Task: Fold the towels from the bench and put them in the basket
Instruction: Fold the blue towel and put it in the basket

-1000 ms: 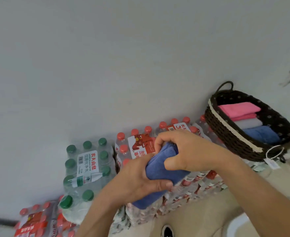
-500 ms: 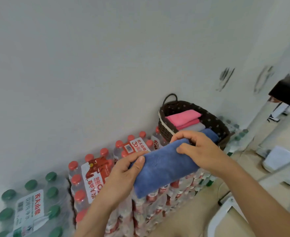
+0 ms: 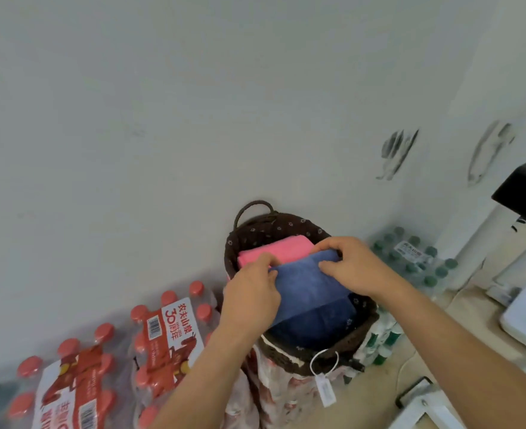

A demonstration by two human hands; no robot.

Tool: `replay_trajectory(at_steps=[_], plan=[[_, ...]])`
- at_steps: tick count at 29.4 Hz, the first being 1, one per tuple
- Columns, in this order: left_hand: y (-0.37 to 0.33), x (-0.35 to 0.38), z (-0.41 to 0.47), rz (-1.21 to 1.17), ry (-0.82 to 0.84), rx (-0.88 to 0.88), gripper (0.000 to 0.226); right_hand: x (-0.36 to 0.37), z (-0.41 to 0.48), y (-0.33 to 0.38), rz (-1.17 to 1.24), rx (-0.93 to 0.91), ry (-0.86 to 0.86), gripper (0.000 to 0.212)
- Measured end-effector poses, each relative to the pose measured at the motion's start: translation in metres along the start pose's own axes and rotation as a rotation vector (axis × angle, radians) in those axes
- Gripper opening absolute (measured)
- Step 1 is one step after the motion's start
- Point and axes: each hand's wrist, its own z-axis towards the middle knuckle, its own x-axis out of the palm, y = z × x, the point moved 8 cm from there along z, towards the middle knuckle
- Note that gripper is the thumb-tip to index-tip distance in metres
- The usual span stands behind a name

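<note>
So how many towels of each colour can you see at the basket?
Pink towel: 1
Blue towel held in both hands: 1
Darker blue towel underneath: 1
Total: 3 towels at the basket

- A pale grey wall fills the upper frame.
- Dark scuff marks smudge it at upper right.
- Beige floor shows at lower right.

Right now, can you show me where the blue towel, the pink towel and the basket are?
blue towel [image 3: 308,284]: head view, middle of its folded top.
pink towel [image 3: 282,247]: head view, its top face.
basket [image 3: 274,226]: head view, far inner wall.
</note>
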Motion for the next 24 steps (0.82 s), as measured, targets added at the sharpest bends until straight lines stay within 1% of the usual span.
replay_trajectory(at_steps=[2,5,9,14,15,17,19,20,21,23,24], plan=[[-0.006,0.009,0.007,0.104,0.000,-0.020,0.024,0.003,0.017,-0.010,-0.039,-0.021,0.034,0.032],[-0.005,0.023,0.012,0.250,0.044,-0.041,0.020,0.010,0.029,-0.017,-0.107,-0.045,0.068,0.028],[-0.010,0.033,0.010,0.439,0.061,-0.009,0.017,0.022,0.030,-0.033,-0.166,-0.062,0.120,0.022],[-0.016,0.031,0.007,0.623,0.051,-0.012,0.019,0.023,0.031,-0.035,-0.236,-0.085,0.123,0.023],[-0.019,0.027,0.007,0.668,0.019,0.024,0.018,0.023,0.030,-0.033,-0.272,-0.098,0.113,0.023],[-0.030,0.025,0.010,0.706,-0.062,0.167,0.017,0.022,0.029,-0.028,-0.357,-0.126,0.085,0.024],[-0.040,0.035,0.013,0.642,-0.127,0.354,0.016,0.021,0.027,-0.023,-0.425,-0.160,0.068,0.025],[-0.041,0.042,0.017,0.591,-0.130,0.387,0.018,0.020,0.027,-0.021,-0.445,-0.175,0.062,0.025],[-0.039,0.051,0.021,0.551,-0.087,0.364,0.029,0.020,0.026,-0.021,-0.455,-0.186,0.054,0.024],[-0.032,0.070,0.028,0.509,0.051,0.265,0.054,0.020,0.023,-0.023,-0.464,-0.203,0.030,0.022],[-0.025,0.080,0.029,0.500,0.137,0.205,0.062,0.020,0.022,-0.026,-0.470,-0.210,0.014,0.021]])
